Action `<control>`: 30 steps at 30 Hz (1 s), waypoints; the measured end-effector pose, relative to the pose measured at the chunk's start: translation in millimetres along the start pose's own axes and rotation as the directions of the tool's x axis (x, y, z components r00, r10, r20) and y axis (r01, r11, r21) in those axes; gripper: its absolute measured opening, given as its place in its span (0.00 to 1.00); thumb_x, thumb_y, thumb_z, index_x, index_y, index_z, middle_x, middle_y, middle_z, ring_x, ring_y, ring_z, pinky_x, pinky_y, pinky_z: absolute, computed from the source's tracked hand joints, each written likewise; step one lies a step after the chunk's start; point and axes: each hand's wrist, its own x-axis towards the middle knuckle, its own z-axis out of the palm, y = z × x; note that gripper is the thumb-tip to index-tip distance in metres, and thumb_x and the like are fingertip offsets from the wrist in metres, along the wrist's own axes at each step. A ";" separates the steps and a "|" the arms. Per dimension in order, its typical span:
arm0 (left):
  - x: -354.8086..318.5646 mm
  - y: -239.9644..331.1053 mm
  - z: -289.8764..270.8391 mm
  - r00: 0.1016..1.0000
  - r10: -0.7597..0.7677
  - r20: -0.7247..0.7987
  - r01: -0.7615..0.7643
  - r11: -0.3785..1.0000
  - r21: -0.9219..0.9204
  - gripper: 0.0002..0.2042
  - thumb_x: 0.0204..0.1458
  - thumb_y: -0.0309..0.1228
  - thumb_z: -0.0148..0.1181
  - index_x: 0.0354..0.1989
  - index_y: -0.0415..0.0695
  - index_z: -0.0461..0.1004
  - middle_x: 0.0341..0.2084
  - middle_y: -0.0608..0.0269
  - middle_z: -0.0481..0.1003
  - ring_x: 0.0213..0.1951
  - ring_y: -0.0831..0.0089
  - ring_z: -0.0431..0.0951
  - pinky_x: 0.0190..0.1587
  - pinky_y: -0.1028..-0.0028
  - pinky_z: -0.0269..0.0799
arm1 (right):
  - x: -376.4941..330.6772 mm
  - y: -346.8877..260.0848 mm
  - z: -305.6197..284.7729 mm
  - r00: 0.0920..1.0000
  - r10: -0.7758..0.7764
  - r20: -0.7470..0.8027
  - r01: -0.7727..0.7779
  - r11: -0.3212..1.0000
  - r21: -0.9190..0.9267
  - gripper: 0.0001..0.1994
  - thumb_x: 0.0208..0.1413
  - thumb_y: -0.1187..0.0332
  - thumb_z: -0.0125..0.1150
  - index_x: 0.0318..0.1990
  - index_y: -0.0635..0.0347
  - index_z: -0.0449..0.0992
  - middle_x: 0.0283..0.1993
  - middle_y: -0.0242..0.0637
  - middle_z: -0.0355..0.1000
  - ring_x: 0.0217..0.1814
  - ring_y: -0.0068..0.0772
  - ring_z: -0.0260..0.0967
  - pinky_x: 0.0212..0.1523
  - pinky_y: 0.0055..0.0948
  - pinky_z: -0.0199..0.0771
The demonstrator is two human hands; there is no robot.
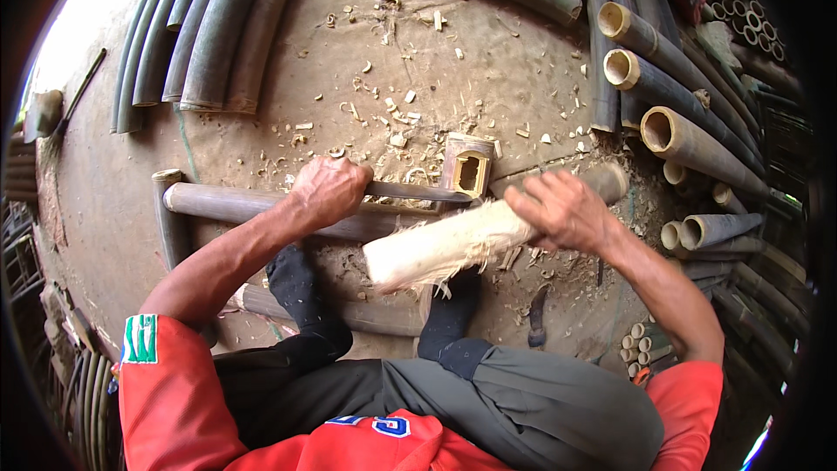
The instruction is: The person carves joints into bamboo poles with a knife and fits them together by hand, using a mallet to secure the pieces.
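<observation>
My left hand (331, 190) is closed in a fist around a chisel, its handle hidden by the fingers. The chisel's dark flat blade (418, 192) points right, its tip at the edge of a rectangular hole in a short bamboo piece (452, 157). My right hand (562, 209) grips a thick wooden club (445, 249) near its middle. The club's pale, frayed end slants down to the left, in front of the blade. Under my left forearm, a long dark bamboo pole (222, 201) lies across the ground, partly hidden by the club.
Wood chips (398, 139) litter the brown ground. Curved bamboo poles (214, 44) lie at the far left, and cut bamboo lengths (667, 131) are stacked along the right. My socked feet (305, 296) rest near another bamboo pole (375, 314). A dark curved object (538, 314) lies right of them.
</observation>
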 end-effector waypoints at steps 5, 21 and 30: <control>2.7 -1.7 2.9 1.000 -0.002 -0.018 0.003 1.000 0.030 0.07 0.57 0.27 0.54 0.35 0.40 0.78 0.26 0.44 0.82 0.30 0.48 0.86 0.35 0.50 0.81 | 17.7 5.5 -6.8 0.993 0.029 0.115 -0.021 0.998 -0.064 0.38 0.40 0.59 0.83 0.59 0.58 0.70 0.43 0.39 0.74 0.45 0.39 0.76 0.46 0.40 0.79; 8.7 -8.2 23.8 0.993 0.002 -0.116 -0.001 1.000 0.011 0.05 0.57 0.27 0.54 0.37 0.40 0.75 0.29 0.47 0.81 0.31 0.48 0.85 0.33 0.51 0.81 | 2.6 18.1 6.6 0.998 0.058 -0.016 -0.060 0.992 -0.109 0.29 0.46 0.62 0.77 0.55 0.61 0.71 0.39 0.39 0.73 0.36 0.36 0.73 0.33 0.34 0.73; 14.3 -9.0 24.0 0.992 -0.012 -0.126 0.015 1.000 0.024 0.05 0.57 0.26 0.54 0.38 0.40 0.74 0.30 0.47 0.81 0.31 0.47 0.85 0.34 0.51 0.81 | 3.7 23.5 8.8 0.993 0.107 0.048 -0.096 0.978 -0.187 0.28 0.47 0.62 0.76 0.55 0.62 0.73 0.42 0.41 0.75 0.43 0.38 0.76 0.42 0.44 0.78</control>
